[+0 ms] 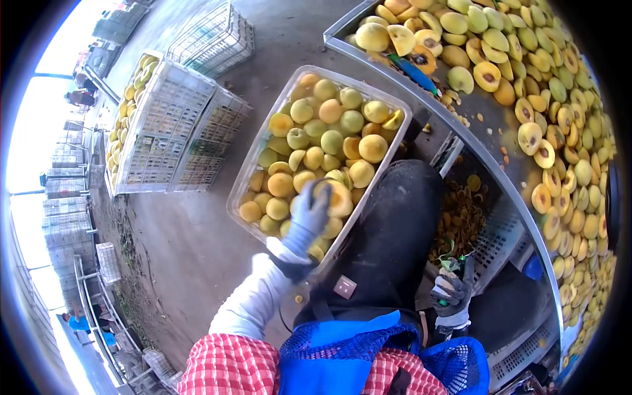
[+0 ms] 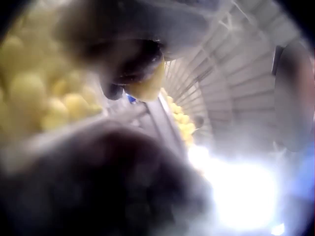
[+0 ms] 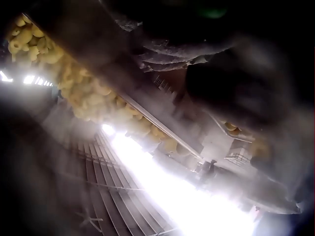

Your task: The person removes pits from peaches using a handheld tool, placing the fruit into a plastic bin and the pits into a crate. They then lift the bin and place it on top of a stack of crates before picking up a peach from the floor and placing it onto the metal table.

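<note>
In the head view the gloved left hand (image 1: pixel 309 214) is over the crate (image 1: pixel 238 191) of yellow-green fruit, gripping a yellow fruit (image 1: pixel 340 199) whose paler face shows. The left wrist view has dark glove fingers (image 2: pixel 113 91) against that yellow fruit (image 2: pixel 147 88). At the person's other side, the gloved right hand (image 1: pixel 451 295) has its fingers curled round a small green-handled tool (image 1: pixel 445 303), beside the bin of cut scraps (image 1: pixel 461 220). Blur and darkness hide most of the right hand (image 3: pixel 182 54) in the right wrist view.
A metal-edged table (image 1: pixel 487 135) curves along the right, heaped with halved fruit (image 1: pixel 566 125); a blue-handled object (image 1: pixel 413 74) lies near its edge. Stacked white crates (image 1: pixel 158 125) and an empty-looking crate (image 1: pixel 214 43) stand on the floor at upper left. The person's knee (image 1: pixel 408 191) is beside the fruit crate.
</note>
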{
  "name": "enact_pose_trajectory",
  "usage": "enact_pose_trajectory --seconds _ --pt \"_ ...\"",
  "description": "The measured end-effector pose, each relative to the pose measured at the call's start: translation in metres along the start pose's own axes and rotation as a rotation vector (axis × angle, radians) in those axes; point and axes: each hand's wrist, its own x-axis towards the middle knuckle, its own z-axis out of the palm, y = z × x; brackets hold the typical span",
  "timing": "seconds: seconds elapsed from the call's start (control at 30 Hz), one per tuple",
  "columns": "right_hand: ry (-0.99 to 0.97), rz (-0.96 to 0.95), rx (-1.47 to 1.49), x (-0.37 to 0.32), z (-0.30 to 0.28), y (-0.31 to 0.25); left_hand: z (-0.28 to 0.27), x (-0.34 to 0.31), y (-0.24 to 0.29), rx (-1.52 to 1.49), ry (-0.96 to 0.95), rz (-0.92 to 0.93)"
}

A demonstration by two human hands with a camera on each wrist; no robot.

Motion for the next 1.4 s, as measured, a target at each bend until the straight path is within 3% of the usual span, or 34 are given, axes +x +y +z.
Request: enact_pose_trajectory --seconds 0.13,0.2,0.27,0.33,0.37,0.5,0.6,0.63,0.73,0.77,0.87,0.9,0.93,1.0,1.03,1.07,1.13,1.23,1.27,1.33,1.4 --pt "-0.044 0.135 -0.074 0.006 -0.02 -0.005 -0.083 0.083 -0.055 0.756 0.398 0.338" --pt "-0.025 0.127 -0.089 0.008 -0.025 -0.003 -0.112 0.1 -0.074 0.989 0.433 0.364" --pt "0.154 0.017 -0.067 0.008 -0.023 -0.002 -0.134 0.088 -0.117 1.017 0.334 0.278" --pt "0.336 -0.128 -0.033 0.015 0.007 0.013 -0.138 0.078 -0.123 1.129 0.293 0.275" --pt "0.329 -0.123 -0.078 0.016 0.005 0.012 -0.14 0.078 -0.123 1.201 0.259 0.23" --pt "0.342 -0.058 -0.228 0.022 -0.009 -0.002 -0.156 0.085 -0.095 1.179 0.013 0.296" --pt "0.323 -0.003 -0.297 0.025 -0.025 -0.014 -0.16 0.101 -0.094 1.096 0.087 0.215" --pt "0.311 0.015 -0.319 0.024 -0.03 -0.017 -0.158 0.105 -0.089 1.034 0.156 0.107" --pt "0.457 -0.077 -0.402 0.02 -0.027 -0.02 -0.152 0.098 -0.068 1.034 0.335 0.177" --pt "0.451 -0.095 -0.386 0.02 -0.027 -0.021 -0.148 0.091 -0.057 1.274 0.2 0.009" --pt "0.399 -0.111 -0.307 0.03 -0.026 -0.02 -0.159 0.08 -0.149 1.588 0.211 0.275" --pt "0.365 -0.098 -0.265 0.037 -0.019 -0.015 -0.161 0.082 -0.134 1.346 0.105 0.155" --pt "0.34 -0.08 -0.226 0.038 -0.015 -0.012 -0.17 0.081 -0.128 1.266 0.004 0.187" --pt "0.295 -0.084 -0.419 0.038 -0.015 -0.012 -0.195 0.095 -0.113 1.105 -0.183 0.262" --pt "0.31 -0.11 -0.472 0.04 -0.007 -0.01 -0.199 0.1 -0.085 1.295 -0.254 0.121" --pt "0.332 -0.133 -0.524 0.039 -0.005 -0.007 -0.212 0.115 -0.077 1.347 -0.295 0.163" --pt "0.474 -0.13 -0.439 0.032 -0.02 -0.017 -0.21 0.127 -0.05 0.95 0.064 0.264" --pt "0.505 -0.099 -0.404 0.03 -0.027 -0.023 -0.18 0.134 -0.043 0.907 0.14 -0.101" --pt "0.486 -0.093 -0.405 0.029 -0.026 -0.023 -0.164 0.124 -0.063 1.049 0.101 0.061" --pt "0.548 -0.163 -0.42 0.031 -0.026 -0.02 -0.147 0.115 -0.131 1.311 0.195 0.313" --pt "0.515 -0.192 -0.425 0.033 -0.024 -0.014 -0.137 0.11 -0.115 1.212 0.188 0.251"
